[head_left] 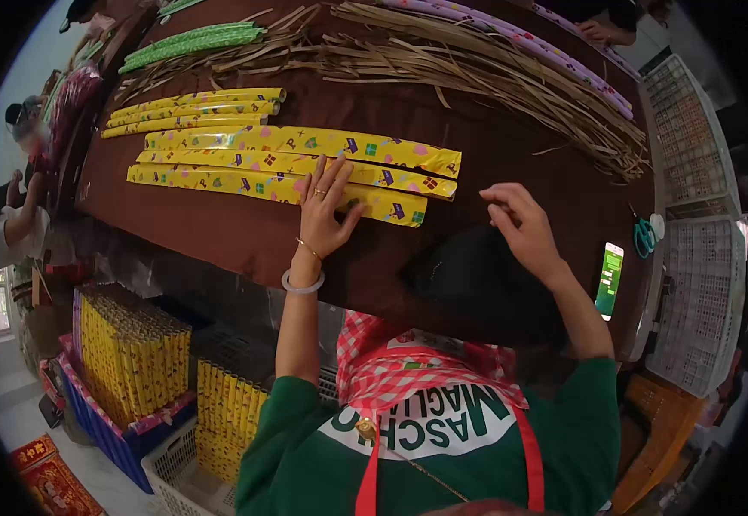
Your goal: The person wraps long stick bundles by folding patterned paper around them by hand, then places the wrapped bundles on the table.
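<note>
Laid the left hand (327, 202) flat, with fingers extended and thumb spread, across the yellow patterned strips (211, 181) on the brown tabletop (374, 101); clamped on nothing with it. Held the right hand (520, 224) raised off the strips' right ends, with bent fingers and nothing visible in them; could not tell contact from gap between thumb and fingertips.

Risked skewing the rows by pressing unevenly or dragging the palm sideways, judging by the glossy, probably slippery surface. Could also have creased an edge under the left hand, or bumped the rolled yellow tubes (193, 112) just beyond by pushing too far forward. Risked knocking the phone (609, 279), lit up near the table's right edge, through a careless outward swing of the right forearm; less likely, catching the teal-handled scissors (643, 236). Might have snagged the dried leaf strips (494, 73) farther out through too long a reach.

Below the table, on the left, saw a blue crate (116, 439) packed with upright yellow tubes. Beside it, made out a white basket (168, 469) with more such tubes standing inside. Past the table's right end, noted latticed white crates (692, 301), but could not discern contents.
</note>
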### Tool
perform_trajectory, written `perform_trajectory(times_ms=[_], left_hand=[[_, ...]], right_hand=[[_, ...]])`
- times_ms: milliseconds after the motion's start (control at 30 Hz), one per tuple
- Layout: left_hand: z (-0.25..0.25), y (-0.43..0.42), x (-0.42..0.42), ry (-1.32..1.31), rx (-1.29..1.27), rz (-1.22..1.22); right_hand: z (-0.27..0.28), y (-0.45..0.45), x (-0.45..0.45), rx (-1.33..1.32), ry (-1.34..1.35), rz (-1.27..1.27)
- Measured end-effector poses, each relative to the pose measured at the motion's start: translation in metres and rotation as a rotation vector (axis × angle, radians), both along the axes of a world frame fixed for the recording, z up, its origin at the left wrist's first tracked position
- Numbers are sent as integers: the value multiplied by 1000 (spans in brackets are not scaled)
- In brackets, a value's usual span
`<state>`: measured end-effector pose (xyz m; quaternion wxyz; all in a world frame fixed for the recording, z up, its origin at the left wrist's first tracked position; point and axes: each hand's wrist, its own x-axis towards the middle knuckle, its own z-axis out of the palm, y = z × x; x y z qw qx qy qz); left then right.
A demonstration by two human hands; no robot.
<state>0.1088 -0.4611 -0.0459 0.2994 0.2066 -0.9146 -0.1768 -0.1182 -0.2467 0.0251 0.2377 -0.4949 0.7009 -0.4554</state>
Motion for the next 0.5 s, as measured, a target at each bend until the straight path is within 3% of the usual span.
perform_trajectory(times_ms=[67, 133, 200, 267, 400, 500], left_hand=[[2, 0, 4, 126, 16, -23], [14, 8, 15, 227, -39, 61], [20, 27, 40, 318, -132, 229], [2, 52, 77, 517, -49, 434], [-92, 132, 160, 708, 471, 1124], [-196, 208, 237, 681, 771, 1534]], right_hand=[[18, 13, 22, 9, 26, 30], [42, 22, 48, -95, 226, 136], [48, 34, 72, -56, 144, 316], [43, 34, 98, 38, -94, 501], [-10, 9, 156, 376, -307, 756], [-52, -15, 195, 462, -215, 785]])
